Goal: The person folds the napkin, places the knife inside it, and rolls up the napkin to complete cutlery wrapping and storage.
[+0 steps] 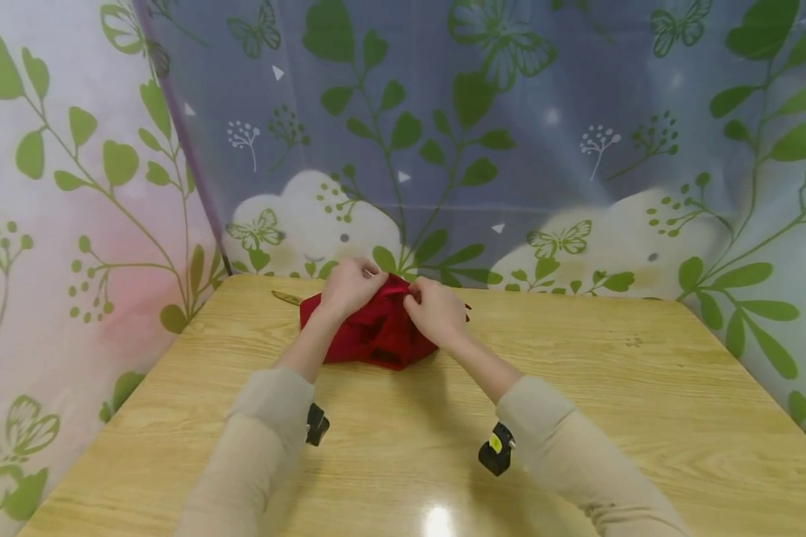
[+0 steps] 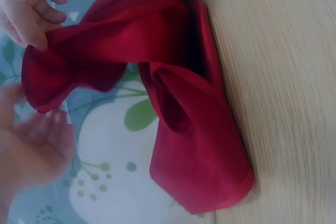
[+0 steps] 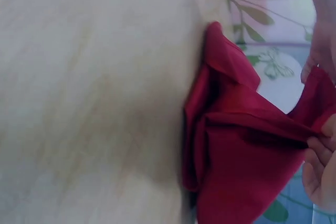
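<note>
Red cloth between left hand and right hand

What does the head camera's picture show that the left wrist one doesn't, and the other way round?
Head only: both beige sleeves and the black devices near their cuffs.

Left wrist only: a notch between the raised part of the red cloth and its lower fold, with the patterned backdrop showing through.

Both: the left hand, the right hand, the cloth, the backdrop and the wooden table.
</note>
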A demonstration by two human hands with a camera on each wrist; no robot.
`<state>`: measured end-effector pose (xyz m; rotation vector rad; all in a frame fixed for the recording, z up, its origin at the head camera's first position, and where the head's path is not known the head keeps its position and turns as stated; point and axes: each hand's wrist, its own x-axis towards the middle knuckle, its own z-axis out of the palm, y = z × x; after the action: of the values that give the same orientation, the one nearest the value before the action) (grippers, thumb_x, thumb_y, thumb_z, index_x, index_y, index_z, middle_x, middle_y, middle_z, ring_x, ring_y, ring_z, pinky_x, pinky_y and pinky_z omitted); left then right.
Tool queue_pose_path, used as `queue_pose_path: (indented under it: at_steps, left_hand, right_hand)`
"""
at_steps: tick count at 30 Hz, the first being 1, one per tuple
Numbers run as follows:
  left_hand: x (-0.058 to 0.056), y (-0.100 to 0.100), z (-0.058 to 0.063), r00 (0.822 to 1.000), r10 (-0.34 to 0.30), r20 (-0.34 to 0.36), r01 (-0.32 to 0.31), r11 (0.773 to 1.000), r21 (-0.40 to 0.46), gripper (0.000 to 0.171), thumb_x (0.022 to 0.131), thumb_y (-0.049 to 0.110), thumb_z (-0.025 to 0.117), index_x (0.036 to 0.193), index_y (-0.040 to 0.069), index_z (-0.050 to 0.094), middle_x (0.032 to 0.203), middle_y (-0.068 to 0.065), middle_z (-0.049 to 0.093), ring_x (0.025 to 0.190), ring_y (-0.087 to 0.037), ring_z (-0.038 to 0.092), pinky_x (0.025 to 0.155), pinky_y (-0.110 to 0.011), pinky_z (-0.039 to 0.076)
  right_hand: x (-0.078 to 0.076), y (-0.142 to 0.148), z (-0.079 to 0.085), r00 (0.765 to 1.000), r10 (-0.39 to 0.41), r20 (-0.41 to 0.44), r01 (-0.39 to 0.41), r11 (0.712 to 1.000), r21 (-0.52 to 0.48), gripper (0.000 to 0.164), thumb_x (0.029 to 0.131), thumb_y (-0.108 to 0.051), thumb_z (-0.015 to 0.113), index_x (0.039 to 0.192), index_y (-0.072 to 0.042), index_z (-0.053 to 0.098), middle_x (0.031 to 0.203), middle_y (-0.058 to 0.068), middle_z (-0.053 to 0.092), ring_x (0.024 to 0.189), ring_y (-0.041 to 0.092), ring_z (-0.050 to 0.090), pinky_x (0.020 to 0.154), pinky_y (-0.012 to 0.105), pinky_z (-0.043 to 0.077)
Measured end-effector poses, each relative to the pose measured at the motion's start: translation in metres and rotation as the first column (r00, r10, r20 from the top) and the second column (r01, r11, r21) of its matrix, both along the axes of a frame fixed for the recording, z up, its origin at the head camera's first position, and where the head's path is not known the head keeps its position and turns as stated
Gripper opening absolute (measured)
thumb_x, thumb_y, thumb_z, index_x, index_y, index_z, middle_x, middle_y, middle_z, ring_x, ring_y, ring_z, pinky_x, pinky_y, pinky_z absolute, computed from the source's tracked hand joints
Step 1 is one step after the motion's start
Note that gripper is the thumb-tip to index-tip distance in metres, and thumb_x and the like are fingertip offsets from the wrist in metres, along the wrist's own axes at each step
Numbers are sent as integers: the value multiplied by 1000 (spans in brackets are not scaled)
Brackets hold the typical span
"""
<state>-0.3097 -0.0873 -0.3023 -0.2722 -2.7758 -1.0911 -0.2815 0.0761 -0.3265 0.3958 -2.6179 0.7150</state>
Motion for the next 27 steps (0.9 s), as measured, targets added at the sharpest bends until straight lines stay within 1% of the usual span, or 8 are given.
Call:
queue_pose_path:
  at_steps: [2,4,5,8,11,15,21,27]
  left_hand:
    - [2,0,0,993,-107,-44,106,994,-19,33,86,32,62,106,6,65,99,-7,65,89,-23,59,74,-35,47]
    - [4,1,0,971,-207,-115,193,973,-122,31,85,28,65,105,5,66,97,-8,65,88,-24,58,76,-36,46]
    - [4,2,0,957,-245,-154,215,958,-188,27,85,25,65,102,5,68,94,-7,65,86,-24,58,75,-36,46]
    - [5,5,4,919,-289,-270,179,913,-367,16,84,16,64,93,7,73,86,-4,66,81,-21,59,71,-34,46]
    - [5,8,13,905,-263,-333,118,910,-399,14,84,11,60,85,9,74,77,-3,67,68,-18,59,61,-31,46]
    - [6,8,30,912,-226,-342,85,920,-382,18,85,9,57,82,10,75,75,-3,68,62,-18,56,55,-30,44]
    - [12,-1,57,929,-176,-326,39,921,-389,21,87,11,56,97,11,75,96,-5,70,86,-23,64,71,-35,49]
    - [10,-16,76,951,-120,-283,-3,916,-401,23,90,14,54,104,10,72,106,-7,68,95,-24,62,74,-36,48]
  right_hand:
    - [-5,5,3,999,19,28,-19,1000,-9,17,85,-18,58,95,-7,68,85,4,68,72,20,62,60,36,47]
    - [-8,10,6,998,39,56,-38,999,-16,17,86,-18,58,94,-7,67,83,4,68,70,20,61,60,35,47]
    - [-10,12,7,997,44,66,-43,999,-24,17,86,-18,58,94,-7,67,83,4,68,71,20,61,61,35,47]
    - [-12,15,13,996,26,84,-22,998,-51,17,84,-18,58,93,-6,67,81,4,67,70,21,61,62,35,46]
    - [-12,16,16,996,-38,85,42,998,-44,16,81,-19,58,90,-8,65,80,4,66,68,23,60,60,36,46]
    - [-13,14,16,987,-126,95,130,991,-35,12,78,-19,59,85,-10,63,78,4,64,67,25,59,56,36,45]
    - [-20,20,1,968,-221,116,231,969,-88,12,79,-19,58,85,-10,63,76,5,65,65,24,60,54,35,44]
    - [-31,30,-5,960,-248,128,263,959,-110,10,80,-18,57,86,-10,60,77,7,64,66,25,58,52,34,42]
